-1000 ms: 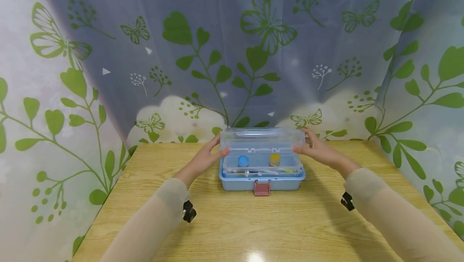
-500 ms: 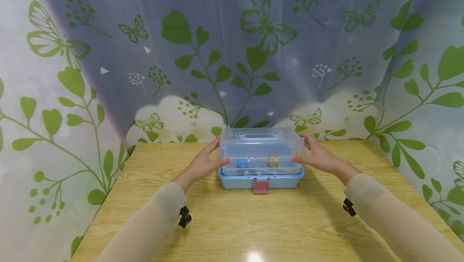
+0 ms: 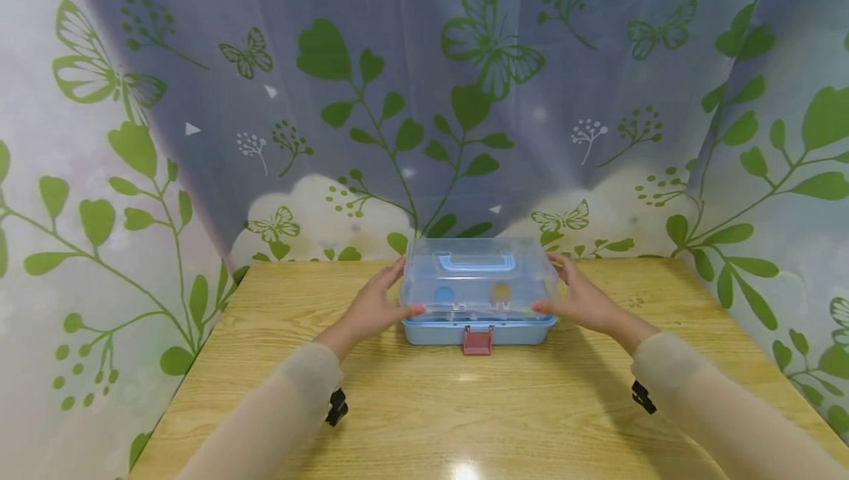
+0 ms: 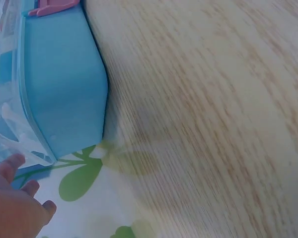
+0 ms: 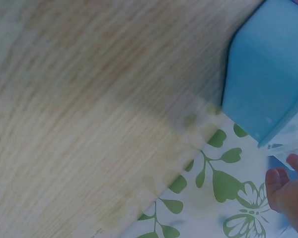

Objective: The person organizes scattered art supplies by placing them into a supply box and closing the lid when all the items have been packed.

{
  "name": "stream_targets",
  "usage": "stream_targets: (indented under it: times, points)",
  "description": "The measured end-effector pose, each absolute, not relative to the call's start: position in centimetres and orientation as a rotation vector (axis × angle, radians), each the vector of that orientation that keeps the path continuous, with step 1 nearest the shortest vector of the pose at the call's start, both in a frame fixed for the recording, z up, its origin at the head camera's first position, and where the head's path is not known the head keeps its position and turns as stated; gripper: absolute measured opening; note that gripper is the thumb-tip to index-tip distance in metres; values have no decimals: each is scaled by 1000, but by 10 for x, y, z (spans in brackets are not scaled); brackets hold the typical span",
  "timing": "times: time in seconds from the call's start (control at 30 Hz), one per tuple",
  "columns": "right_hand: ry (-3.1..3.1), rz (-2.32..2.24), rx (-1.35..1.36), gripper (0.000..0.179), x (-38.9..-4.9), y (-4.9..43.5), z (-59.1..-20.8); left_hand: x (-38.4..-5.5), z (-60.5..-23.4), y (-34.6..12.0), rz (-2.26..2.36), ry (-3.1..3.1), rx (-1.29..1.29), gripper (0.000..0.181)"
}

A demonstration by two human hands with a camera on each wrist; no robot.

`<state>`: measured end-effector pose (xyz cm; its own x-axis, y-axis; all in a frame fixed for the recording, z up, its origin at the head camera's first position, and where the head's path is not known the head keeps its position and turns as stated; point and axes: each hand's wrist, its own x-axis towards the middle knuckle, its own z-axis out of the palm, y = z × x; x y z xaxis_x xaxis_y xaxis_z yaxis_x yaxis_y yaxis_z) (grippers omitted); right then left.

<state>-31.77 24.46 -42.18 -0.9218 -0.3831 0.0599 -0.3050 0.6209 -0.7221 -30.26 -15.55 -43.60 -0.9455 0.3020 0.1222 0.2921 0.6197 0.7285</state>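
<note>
A light blue storage box (image 3: 434, 334) stands on the table, its clear plastic lid (image 3: 424, 273) tilted low over the tray inside. My left hand (image 3: 368, 310) holds the lid's left end, thumb at the front edge and fingers at the side. At the right end, my right hand (image 3: 589, 304) grips the lid in the same way. A blue carrying handle (image 3: 479, 265) tops the lid. Through the plastic show a blue-capped jar (image 3: 444, 294) and a yellow-capped jar (image 3: 500, 293). The pink latch (image 3: 478, 341) hangs open at the front.
The wooden table (image 3: 477, 414) reaches up to a patterned curtain (image 3: 371, 133) close behind the box. Curtain panels also flank the table on both sides.
The lid has swung forward and down over the tray, so its handle now faces up. Both hands have moved slightly down with it. The box base has stayed about where it was.
</note>
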Motion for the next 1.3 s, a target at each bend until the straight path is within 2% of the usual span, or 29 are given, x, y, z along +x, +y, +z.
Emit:
stream_targets:
  times: [0.8, 1.3]
  points:
    - [2843, -1127, -556, 119, -313, 239, -442, -296, -443, -150, 1067, 2946, 557, 111]
    - [2850, -1127, -561, 118, -311, 237, -444, -294, -446, -149, 1119, 2924, 522, 109]
